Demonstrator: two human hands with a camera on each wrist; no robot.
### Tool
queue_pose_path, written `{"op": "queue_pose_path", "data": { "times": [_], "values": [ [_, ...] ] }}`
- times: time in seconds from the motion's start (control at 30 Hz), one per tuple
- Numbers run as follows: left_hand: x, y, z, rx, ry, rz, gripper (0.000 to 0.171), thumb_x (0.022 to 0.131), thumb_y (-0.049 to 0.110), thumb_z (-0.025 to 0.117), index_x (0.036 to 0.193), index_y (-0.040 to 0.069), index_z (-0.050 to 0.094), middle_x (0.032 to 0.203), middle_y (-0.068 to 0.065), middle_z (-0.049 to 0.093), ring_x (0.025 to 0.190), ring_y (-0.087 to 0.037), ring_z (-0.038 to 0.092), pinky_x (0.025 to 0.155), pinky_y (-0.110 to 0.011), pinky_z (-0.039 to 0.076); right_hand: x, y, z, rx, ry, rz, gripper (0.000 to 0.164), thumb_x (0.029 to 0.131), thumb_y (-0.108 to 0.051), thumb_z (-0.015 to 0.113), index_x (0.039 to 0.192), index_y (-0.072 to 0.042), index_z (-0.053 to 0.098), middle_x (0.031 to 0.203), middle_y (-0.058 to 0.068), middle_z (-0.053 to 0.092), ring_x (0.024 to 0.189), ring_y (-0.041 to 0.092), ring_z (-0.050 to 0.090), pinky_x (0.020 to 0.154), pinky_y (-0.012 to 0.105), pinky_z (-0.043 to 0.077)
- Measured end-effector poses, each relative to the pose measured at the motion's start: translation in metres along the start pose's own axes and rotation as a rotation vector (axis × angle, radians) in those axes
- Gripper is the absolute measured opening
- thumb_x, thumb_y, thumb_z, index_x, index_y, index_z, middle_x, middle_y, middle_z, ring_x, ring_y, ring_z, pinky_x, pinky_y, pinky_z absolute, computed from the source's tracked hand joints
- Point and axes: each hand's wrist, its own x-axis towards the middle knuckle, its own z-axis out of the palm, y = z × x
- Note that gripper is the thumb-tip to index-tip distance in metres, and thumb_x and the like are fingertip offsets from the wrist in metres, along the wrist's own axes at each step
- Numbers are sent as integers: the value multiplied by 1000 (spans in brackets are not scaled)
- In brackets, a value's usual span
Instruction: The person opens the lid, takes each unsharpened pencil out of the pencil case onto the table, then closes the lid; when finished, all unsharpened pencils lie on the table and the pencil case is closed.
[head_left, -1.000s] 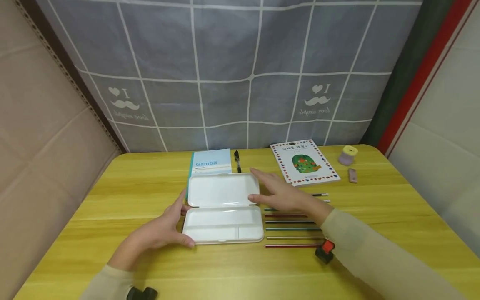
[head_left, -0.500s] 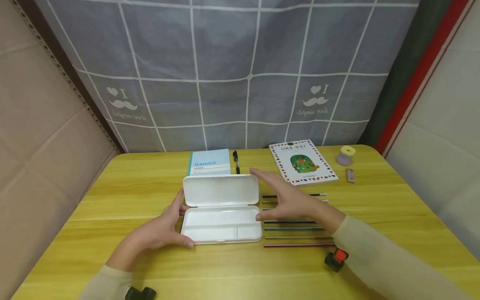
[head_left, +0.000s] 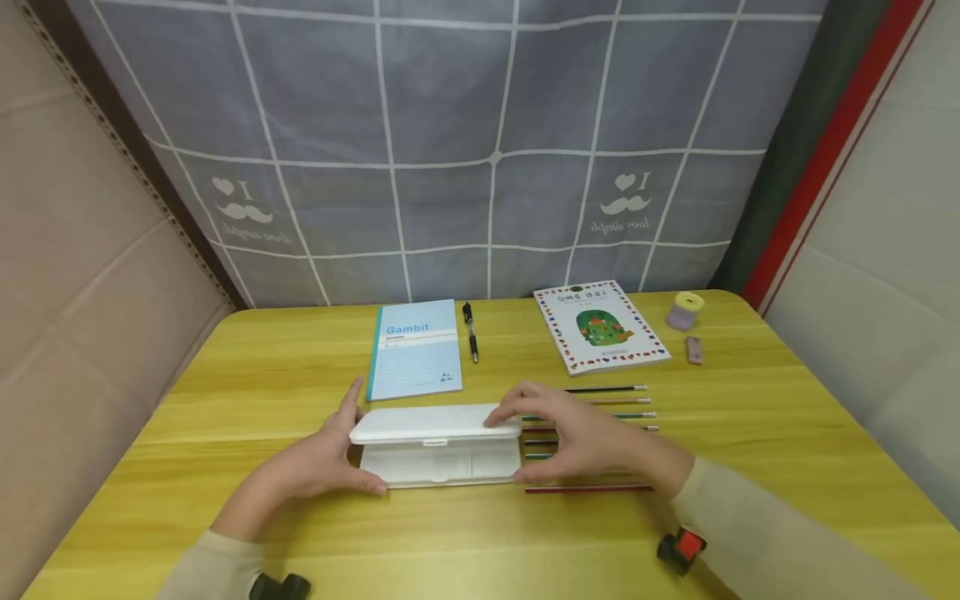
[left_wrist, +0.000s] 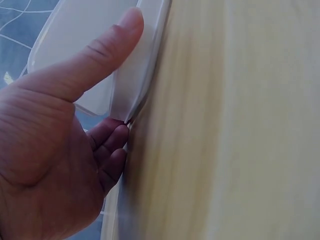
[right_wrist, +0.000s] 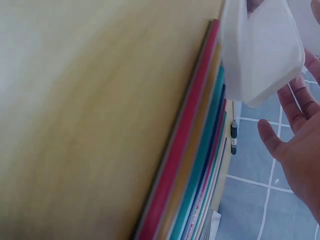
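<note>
A white plastic pencil case (head_left: 442,467) lies on the table, its lid (head_left: 427,422) tilted partway down over the base, with a gap at the front. My left hand (head_left: 326,454) holds its left end, thumb at the front corner, other fingers around the side. The left wrist view shows that left thumb (left_wrist: 102,52) across the case's edge. At the right end, my right hand (head_left: 581,433) has fingertips on top of the lid and its thumb by the base's front right corner. In the right wrist view the right fingers (right_wrist: 297,102) reach behind the lid (right_wrist: 275,52).
Several pencils (head_left: 588,490) lie in a row right of the case, partly under my right arm. Behind stand a Gambit notebook (head_left: 416,350), a black pen (head_left: 470,332) and a picture-covered book (head_left: 602,327). A yellow-topped small container (head_left: 685,311) and an eraser (head_left: 694,350) lie at the far right.
The lid has swung from lying back to leaning forward over the base, uncovering the notebook. My right hand moved down and forward with it; my left hand stayed at the left end.
</note>
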Motion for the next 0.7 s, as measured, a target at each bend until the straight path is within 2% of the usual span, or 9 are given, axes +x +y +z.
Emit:
{"op": "queue_pose_path", "data": {
  "times": [0.03,0.13,0.23,0.33,0.37,0.43,0.53,0.6,0.7],
  "values": [
    [0,-1,0,1,-1,7,155,70,36,98,161,5,-24,133,-17,49,124,-35,48,115,-65,29,-1,-1,1,8,-14,24,57,86,-26,88,138,-21,65,131,-6,58,122,15,54,104,45,49],
    [1,-4,-1,21,-17,27,154,72,38,97,161,4,-24,130,-11,50,117,-26,49,109,-55,39,-3,-3,5,-12,-32,42,52,86,-26,88,134,-23,68,130,-9,57,121,13,53,103,42,49],
    [0,-5,-3,17,-45,40,155,72,39,97,161,4,-25,133,-13,49,118,-26,49,105,-50,45,-4,-2,9,-76,-37,10,48,86,-27,88,130,-23,70,129,-10,57,119,11,53,101,37,49],
    [-1,-6,-5,3,-83,49,152,75,37,95,161,4,-25,145,-22,42,130,-34,45,111,-55,40,-5,0,14,-169,-42,-41,45,85,-29,88,127,-23,71,128,-10,58,118,9,53,101,35,48],
    [-2,-5,-6,5,-93,49,148,78,38,93,161,3,-24,151,-26,37,136,-39,41,114,-60,34,-5,1,15,-197,-47,-51,44,85,-31,87,126,-24,72,128,-10,58,118,9,53,101,35,48],
    [-3,-4,-8,27,-110,36,133,89,41,83,162,3,-21,162,-32,22,147,-48,28,118,-68,21,-6,2,16,-247,-58,-68,43,86,-33,86,126,-24,73,127,-9,58,118,10,53,100,36,48],
    [-4,-1,-10,63,-124,-11,106,105,47,60,164,4,-15,170,-30,-4,155,-52,3,118,-72,9,-6,2,17,-299,-74,-81,41,88,-34,85,126,-25,74,127,-8,59,117,11,53,100,38,48],
    [-4,1,-10,96,-125,-40,94,109,50,48,165,5,-12,170,-28,-8,155,-52,-5,118,-73,6,-6,3,17,-319,-77,-86,40,88,-34,84,126,-27,75,127,-7,59,117,12,54,100,38,48],
    [-3,2,-8,132,-122,-53,95,108,52,49,166,4,-9,170,-30,-6,155,-52,-5,119,-72,7,-7,5,18,-342,-80,-95,38,89,-33,83,126,-28,75,128,-6,60,117,12,55,100,38,49]
  ]
}}
